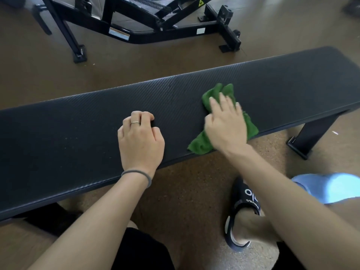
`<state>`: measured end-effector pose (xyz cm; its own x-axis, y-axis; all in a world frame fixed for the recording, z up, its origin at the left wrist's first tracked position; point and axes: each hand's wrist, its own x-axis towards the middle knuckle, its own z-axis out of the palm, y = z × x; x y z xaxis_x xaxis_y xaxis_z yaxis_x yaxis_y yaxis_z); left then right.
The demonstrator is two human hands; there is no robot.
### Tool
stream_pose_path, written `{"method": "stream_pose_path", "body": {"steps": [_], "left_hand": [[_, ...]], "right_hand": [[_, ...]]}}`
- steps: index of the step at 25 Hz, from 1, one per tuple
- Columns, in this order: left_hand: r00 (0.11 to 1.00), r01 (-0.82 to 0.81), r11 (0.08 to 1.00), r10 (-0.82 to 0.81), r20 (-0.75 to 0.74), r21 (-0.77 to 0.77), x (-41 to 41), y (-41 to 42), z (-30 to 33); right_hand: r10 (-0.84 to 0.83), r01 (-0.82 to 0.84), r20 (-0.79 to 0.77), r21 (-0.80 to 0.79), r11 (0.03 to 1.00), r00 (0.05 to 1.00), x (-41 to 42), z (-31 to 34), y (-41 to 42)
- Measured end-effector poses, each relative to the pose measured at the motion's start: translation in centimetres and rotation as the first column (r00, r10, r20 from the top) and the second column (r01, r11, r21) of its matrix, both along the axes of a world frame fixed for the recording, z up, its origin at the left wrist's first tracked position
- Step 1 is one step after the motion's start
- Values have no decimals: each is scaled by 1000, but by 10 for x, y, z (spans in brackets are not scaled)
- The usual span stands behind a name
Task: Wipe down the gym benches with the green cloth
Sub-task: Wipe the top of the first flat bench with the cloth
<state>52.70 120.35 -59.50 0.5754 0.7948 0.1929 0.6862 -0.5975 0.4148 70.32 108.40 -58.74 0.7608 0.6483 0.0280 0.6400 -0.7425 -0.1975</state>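
A long black padded gym bench (78, 133) runs across the view from lower left to upper right. On its near right part lies the crumpled green cloth (216, 94). My right hand (227, 125) presses flat on the cloth with straight, blurred fingers; a corner of the cloth hangs over the bench's near edge. My left hand (139, 137) rests on the bench pad to the left of the cloth, fingers curled under, holding nothing. It wears a ring, and a hair band sits on the wrist.
A black steel machine frame (155, 28) stands on the brown floor behind the bench. The bench's right leg (309, 137) meets the floor at the right. My foot in a black slipper (243, 211) is below the bench edge, with a light blue object (331, 188) beside it.
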Motion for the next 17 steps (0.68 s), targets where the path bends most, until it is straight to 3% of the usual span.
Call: {"method": "stream_pose_path", "body": {"steps": [4, 7, 10, 13, 15, 17], "left_hand": [[998, 68, 997, -68, 12, -32, -5, 7, 9], [989, 121, 988, -112, -93, 91, -37, 21, 12], [987, 45, 996, -31, -155, 83, -64, 36, 9], [982, 4, 998, 7, -191, 58, -62, 31, 4], [983, 17, 998, -6, -183, 63, -60, 28, 2], [985, 30, 997, -18, -171, 71, -61, 30, 1]], "right_hand": [[248, -251, 61, 67, 966, 967, -86, -1, 20], [388, -394, 103, 44, 918, 916, -68, -2, -5], [197, -208, 143, 73, 975, 970, -17, -7, -38], [-48, 25, 149, 155, 988, 988, -34, -12, -33], [-10, -22, 160, 198, 980, 987, -77, -12, -8], [167, -190, 126, 197, 962, 978, -117, -9, 15]]}}
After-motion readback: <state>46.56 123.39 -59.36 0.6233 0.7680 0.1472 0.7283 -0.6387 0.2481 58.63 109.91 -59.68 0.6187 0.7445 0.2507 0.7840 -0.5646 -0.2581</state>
